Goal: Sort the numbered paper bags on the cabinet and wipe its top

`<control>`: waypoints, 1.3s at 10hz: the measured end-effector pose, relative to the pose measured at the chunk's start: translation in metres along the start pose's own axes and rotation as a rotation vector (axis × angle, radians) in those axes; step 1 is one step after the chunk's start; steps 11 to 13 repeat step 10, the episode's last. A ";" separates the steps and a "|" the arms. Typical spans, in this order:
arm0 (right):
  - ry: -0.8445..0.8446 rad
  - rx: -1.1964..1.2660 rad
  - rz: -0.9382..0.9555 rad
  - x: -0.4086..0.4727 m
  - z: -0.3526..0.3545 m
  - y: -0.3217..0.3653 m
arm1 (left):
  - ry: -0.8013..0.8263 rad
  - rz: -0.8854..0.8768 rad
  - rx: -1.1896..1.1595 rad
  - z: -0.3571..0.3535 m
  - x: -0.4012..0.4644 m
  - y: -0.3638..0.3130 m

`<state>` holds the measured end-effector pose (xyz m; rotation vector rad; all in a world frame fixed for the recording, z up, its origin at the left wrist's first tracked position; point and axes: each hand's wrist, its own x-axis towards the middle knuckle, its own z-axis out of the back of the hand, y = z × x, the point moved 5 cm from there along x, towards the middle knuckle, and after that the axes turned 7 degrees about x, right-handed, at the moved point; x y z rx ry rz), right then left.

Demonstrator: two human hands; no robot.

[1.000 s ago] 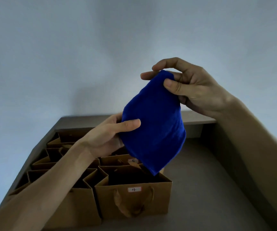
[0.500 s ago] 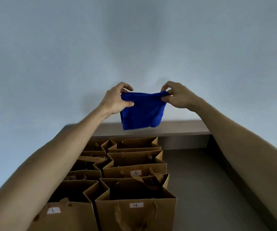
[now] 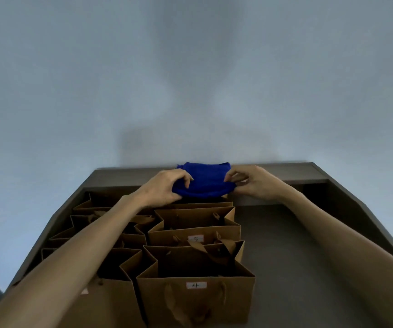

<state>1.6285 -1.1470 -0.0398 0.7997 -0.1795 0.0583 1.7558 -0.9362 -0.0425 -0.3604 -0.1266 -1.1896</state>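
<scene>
Both hands, left [image 3: 167, 188] and right [image 3: 252, 184], grip a folded blue cloth [image 3: 205, 182] by its ends above the farthest bags [image 3: 195, 235] at the cabinet [image 3: 309, 256] top's back.

Both hands [image 3: 205, 185] grip blue cloth [image 3: 206, 179] above paper bags [image 3: 195, 259].

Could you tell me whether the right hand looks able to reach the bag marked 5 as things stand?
Probably yes, once it lets go: the right hand now pinches the blue cloth past the bags, and nothing stands between it and the bag marked 5.
</scene>
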 end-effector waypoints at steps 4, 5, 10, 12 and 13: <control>-0.467 0.227 -0.195 0.045 0.021 0.003 | -0.319 0.504 -0.271 0.021 0.040 0.021; -0.528 0.045 -0.156 0.047 0.015 0.006 | -0.386 0.408 0.017 0.017 0.040 0.010; -0.174 -0.378 -0.003 0.008 -0.011 0.015 | -0.135 0.259 0.180 0.014 0.005 -0.031; -0.174 -0.378 -0.003 0.008 -0.011 0.015 | -0.135 0.259 0.180 0.014 0.005 -0.031; -0.174 -0.378 -0.003 0.008 -0.011 0.015 | -0.135 0.259 0.180 0.014 0.005 -0.031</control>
